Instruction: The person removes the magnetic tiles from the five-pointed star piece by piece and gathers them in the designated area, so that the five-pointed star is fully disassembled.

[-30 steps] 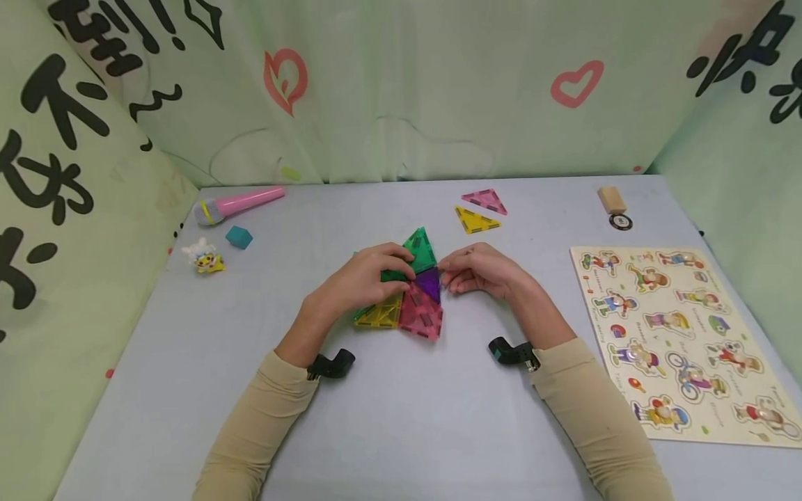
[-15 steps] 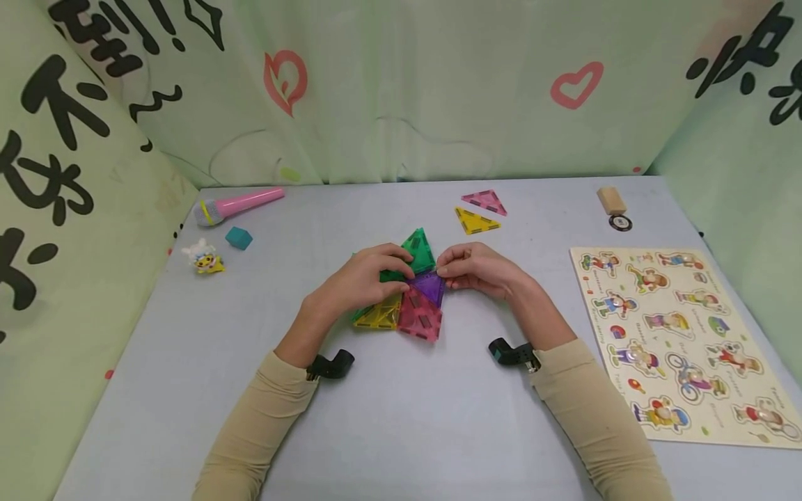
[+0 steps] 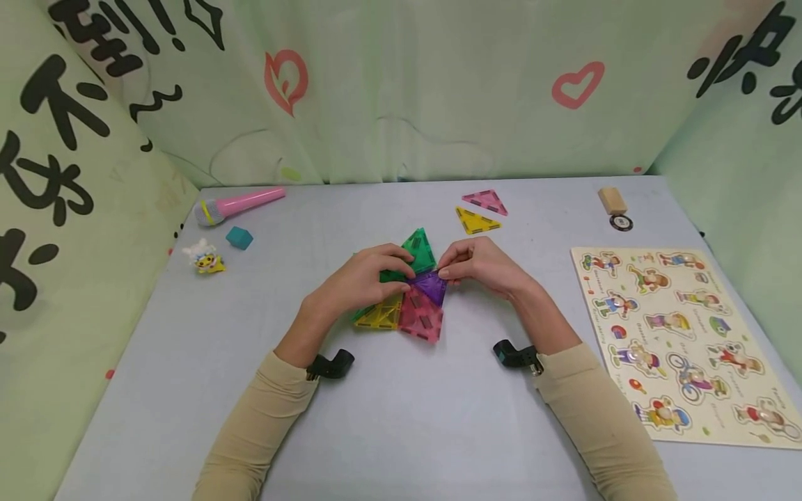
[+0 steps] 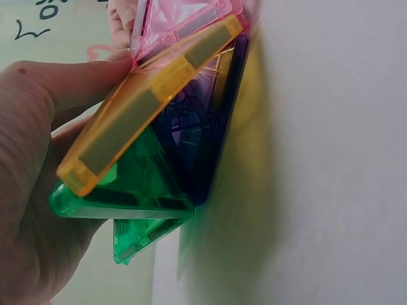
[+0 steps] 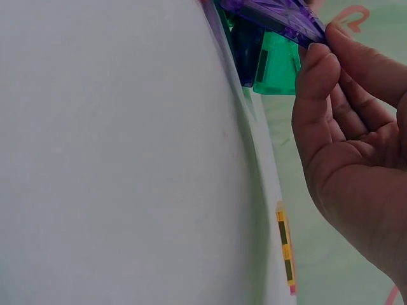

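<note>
In the head view my right hand [image 3: 479, 268] pinches the corner of a purple triangular magnetic tile [image 3: 431, 287] between thumb and index finger. The right wrist view shows the purple tile [image 5: 280, 19] tilted in that pinch. My left hand [image 3: 372, 275] holds the other side of a cluster of translucent magnetic tiles: green [image 3: 420, 249], yellow [image 3: 379, 315] and pink [image 3: 420, 319]. From the left wrist, the thumb lies against the yellow tile [image 4: 152, 105], with green tiles [image 4: 127, 200] below it. Part of the cluster is hidden under the left hand.
A loose pink triangle [image 3: 485, 201] and yellow triangle [image 3: 476, 220] lie behind the hands. At left are a pink toy microphone [image 3: 241, 205], a teal block [image 3: 239, 237] and a small figurine [image 3: 205, 257]. A picture puzzle board [image 3: 683, 348] and wooden block [image 3: 611, 200] are at right.
My right hand has come onto the purple tile's outer corner and lifted slightly; the tile now looks flatter and more exposed. My left hand stays in place.
</note>
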`<state>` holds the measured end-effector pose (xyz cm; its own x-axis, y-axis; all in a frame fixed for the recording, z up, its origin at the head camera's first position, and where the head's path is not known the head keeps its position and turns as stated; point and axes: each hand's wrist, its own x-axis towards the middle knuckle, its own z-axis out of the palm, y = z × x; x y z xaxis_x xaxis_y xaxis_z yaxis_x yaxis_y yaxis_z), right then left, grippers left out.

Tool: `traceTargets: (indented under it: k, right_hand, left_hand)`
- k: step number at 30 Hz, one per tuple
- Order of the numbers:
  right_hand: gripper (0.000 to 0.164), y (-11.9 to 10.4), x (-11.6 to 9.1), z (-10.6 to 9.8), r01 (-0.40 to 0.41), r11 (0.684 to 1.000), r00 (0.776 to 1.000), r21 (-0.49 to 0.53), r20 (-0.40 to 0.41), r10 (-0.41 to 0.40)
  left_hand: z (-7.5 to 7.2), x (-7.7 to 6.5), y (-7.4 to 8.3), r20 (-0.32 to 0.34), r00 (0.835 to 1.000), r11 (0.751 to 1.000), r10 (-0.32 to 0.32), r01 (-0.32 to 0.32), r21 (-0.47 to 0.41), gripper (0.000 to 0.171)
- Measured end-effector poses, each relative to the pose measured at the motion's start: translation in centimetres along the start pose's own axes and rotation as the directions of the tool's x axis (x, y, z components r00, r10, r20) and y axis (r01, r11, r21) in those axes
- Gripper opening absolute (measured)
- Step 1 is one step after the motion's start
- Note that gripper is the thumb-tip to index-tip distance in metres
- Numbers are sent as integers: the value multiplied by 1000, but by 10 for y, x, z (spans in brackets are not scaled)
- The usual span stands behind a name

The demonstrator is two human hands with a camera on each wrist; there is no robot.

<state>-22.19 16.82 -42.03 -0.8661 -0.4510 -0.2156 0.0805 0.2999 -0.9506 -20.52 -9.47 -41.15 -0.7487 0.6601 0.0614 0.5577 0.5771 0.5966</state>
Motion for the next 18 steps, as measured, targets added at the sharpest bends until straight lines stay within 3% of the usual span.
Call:
traceTargets:
  k: [14,18]
  right_hand:
    - [19,-1,-7,0,79,997,996,-16,-48,-80]
    - [19,1,-9,-2,105,994,991,-32,-77,-107]
  left_hand:
    - [-2,0,-1,1,1000,999,-10,10,36,22]
    - [-1,0,-1,4,1000,1000,-17,17,26,15]
